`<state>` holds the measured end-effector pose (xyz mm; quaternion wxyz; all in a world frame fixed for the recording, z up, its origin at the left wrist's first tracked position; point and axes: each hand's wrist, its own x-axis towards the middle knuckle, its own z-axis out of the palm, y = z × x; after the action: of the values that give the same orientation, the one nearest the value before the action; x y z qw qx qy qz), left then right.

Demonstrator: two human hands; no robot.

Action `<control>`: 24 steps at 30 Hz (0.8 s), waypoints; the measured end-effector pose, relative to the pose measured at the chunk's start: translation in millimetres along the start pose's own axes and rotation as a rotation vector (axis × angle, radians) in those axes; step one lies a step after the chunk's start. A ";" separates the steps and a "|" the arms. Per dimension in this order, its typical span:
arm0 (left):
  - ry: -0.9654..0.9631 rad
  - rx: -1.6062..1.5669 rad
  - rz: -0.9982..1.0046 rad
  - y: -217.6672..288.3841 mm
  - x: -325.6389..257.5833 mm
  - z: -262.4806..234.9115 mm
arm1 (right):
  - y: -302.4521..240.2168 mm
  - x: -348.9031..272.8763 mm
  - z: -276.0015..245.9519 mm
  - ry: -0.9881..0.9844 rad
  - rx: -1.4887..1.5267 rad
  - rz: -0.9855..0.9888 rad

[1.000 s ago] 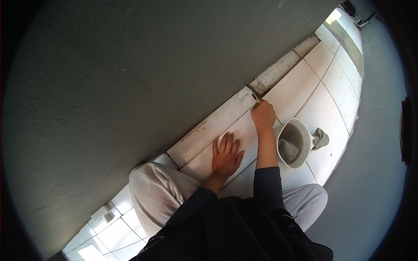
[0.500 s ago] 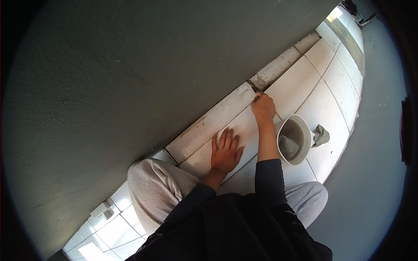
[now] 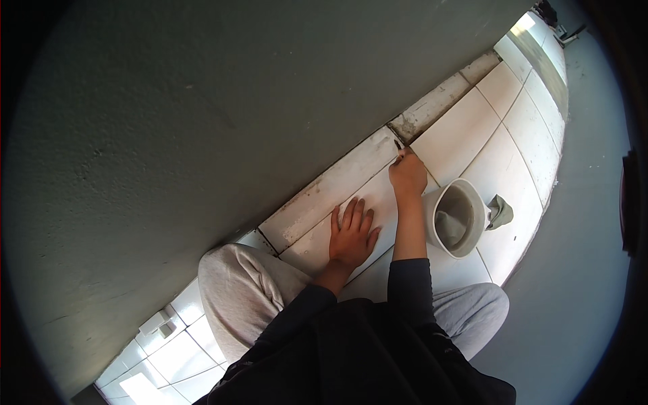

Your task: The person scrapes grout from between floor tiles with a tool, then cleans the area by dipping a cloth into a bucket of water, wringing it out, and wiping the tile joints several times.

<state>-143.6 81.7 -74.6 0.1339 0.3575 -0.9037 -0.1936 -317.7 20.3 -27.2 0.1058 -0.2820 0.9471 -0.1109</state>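
Small tool (image 3: 398,146) — pulled slightly back in the right fingers (image 3: 398,170).

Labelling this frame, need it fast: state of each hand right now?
Left hand: open, fingers spread on the white tile.
Right hand: closed, holding a small dark-tipped tool; exact kind can't be told.

ok so since half a second ago the right grip (image 3: 408,175) has slid back from the wall (image 3: 256,101) a bit, toward the person's body. The dark sleeve (image 3: 410,287) came back with it. The small dark-tipped tool (image 3: 397,144) pulled back too, and its tip shows more plainly past the fingers now.
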 end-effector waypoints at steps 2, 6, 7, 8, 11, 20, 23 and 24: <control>-0.005 -0.002 -0.003 0.2 -1.1 -0.2 | -0.2 2.7 -0.9 -0.004 0.032 0.004; -0.008 -0.005 -0.010 -0.7 -2.9 -3.6 | 0.1 -8.5 0.7 -0.027 -0.035 -0.013; -0.003 -0.005 -0.012 -1.4 0.8 -3.0 | -1.8 -4.8 -0.6 -0.025 -0.035 -0.017; 0.012 -0.010 -0.004 -0.3 1.0 -0.9 | -0.4 -3.8 -1.5 -0.013 -0.016 -0.006; 0.025 -0.011 0.004 0.8 -1.5 1.1 | 1.9 1.0 -2.7 -0.003 0.012 -0.006; 0.050 -0.018 0.008 0.5 -0.4 1.3 | -3.4 -10.3 -5.7 -0.032 -0.023 -0.014; 0.052 -0.023 0.007 -1.8 -2.1 -1.4 | -4.7 -20.5 -2.3 -0.058 -0.066 -0.035; 0.037 -0.020 0.005 -2.2 -2.3 -1.9 | -5.2 -24.2 -1.4 -0.072 -0.104 -0.048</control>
<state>-139.9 81.4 -74.1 0.1548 0.3573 -0.9001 -0.1956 -295.6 29.8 -21.1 0.1224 -0.3135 0.9401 -0.0539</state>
